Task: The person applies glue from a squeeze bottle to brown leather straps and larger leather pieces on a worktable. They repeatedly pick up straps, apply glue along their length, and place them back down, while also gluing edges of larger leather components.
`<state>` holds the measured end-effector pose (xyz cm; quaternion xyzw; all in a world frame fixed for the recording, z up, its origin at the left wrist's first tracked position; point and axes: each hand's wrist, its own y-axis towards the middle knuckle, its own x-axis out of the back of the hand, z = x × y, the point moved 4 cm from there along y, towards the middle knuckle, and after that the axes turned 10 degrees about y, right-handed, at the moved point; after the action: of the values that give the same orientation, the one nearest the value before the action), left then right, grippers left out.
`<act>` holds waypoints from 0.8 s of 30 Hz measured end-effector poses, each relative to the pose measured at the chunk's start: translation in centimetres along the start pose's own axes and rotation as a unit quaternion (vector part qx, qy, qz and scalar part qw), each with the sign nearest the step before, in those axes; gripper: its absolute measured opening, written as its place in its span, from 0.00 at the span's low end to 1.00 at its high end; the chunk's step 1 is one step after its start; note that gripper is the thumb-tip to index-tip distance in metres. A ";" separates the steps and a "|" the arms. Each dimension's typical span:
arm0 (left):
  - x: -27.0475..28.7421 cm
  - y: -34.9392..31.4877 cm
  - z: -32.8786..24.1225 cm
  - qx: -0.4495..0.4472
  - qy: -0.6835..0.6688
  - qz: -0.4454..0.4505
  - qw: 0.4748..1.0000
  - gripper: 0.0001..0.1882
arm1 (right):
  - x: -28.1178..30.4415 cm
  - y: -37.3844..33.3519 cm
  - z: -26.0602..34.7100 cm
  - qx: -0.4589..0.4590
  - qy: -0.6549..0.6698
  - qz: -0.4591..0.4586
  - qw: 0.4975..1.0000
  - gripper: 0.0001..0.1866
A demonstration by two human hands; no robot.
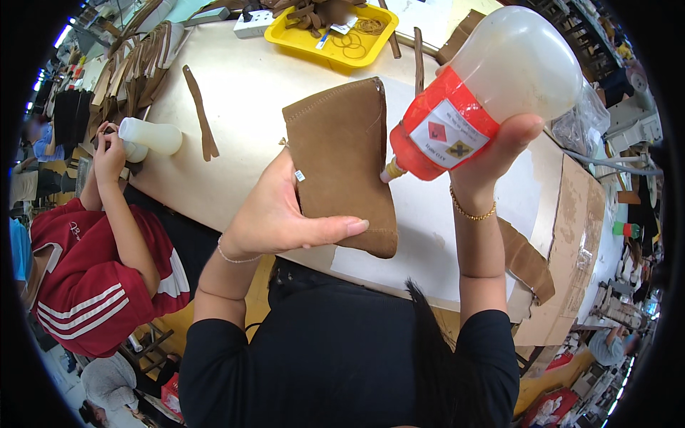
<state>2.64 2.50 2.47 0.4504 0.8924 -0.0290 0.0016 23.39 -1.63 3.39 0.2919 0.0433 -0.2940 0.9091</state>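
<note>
Brown suede-like piece (342, 157): folded, roughly rectangular, stitching along top and lower edges, flared lower right corner. Held up over near side of table, center of view. Left hand (267, 207) partly closed, gripping its lower left, thumb across front, fingers hidden behind. Right hand (499, 153) wrapped around translucent squeeze bottle (524, 64), tilted neck-down; most fingers hidden. Nozzle (392, 170) at piece's right edge; can't tell if touching.

Table (239, 93) pale, white sheet (435, 242) under the work, cardboard (564, 271) at right. Yellow tray (300, 51) at far side holds brown scraps and rubber bands. Brown strip (200, 114) left, stacked brown pieces (135, 71) beyond it. Co-worker in dark red top (100, 278) at left, near white bottle (160, 135). Busy workshop around.

Bottle has red-orange wrap, white label (451, 133) with red diamond, orange square with black cross, small print. Tiny white tag (300, 175) on piece, marking too small to read.
</note>
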 end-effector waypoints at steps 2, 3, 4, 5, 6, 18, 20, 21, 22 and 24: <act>-0.1 0.1 0.0 -0.009 -0.008 0.000 1.000 0.40 | 0.0 -0.6 0.1 -0.010 0.003 -0.011 1.000 0.52; -0.1 0.1 0.0 -0.015 -0.011 -0.004 1.000 0.40 | -0.1 -0.8 0.1 -0.016 0.008 -0.016 1.000 0.53; -0.1 0.1 0.0 -0.021 -0.013 -0.007 1.000 0.40 | -0.1 -1.0 0.1 -0.021 0.013 -0.020 0.999 0.53; -0.1 0.1 0.0 -0.027 -0.016 -0.011 0.999 0.41 | -0.1 -1.2 0.1 -0.027 0.018 -0.020 0.999 0.54; -0.1 0.0 0.0 -0.023 -0.015 -0.013 1.000 0.41 | 0.0 -1.4 0.1 -0.033 0.023 -0.020 0.999 0.55; 0.3 -0.1 0.3 -0.022 0.007 -0.030 0.999 0.43 | 0.1 -2.6 0.4 -0.078 0.077 0.022 0.994 0.60; 0.5 -0.1 0.2 0.002 0.008 -0.026 1.000 0.43 | 0.8 -2.7 0.1 -0.075 0.091 0.025 0.993 0.60; 0.5 0.0 0.2 0.004 0.009 -0.027 1.000 0.43 | 1.2 -2.7 0.1 -0.071 0.086 0.015 0.994 0.59; 0.5 0.1 0.2 0.005 0.009 -0.028 1.000 0.43 | 1.5 -2.8 0.0 -0.068 0.081 0.004 0.994 0.59; 0.5 0.2 0.2 0.001 0.014 -0.035 0.999 0.42 | 2.3 -2.8 0.0 -0.059 0.071 -0.018 0.996 0.59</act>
<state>2.47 3.02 2.29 0.4193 0.9075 -0.0236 -0.0120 23.70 -4.58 1.38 0.2574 0.1303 -0.2861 0.9137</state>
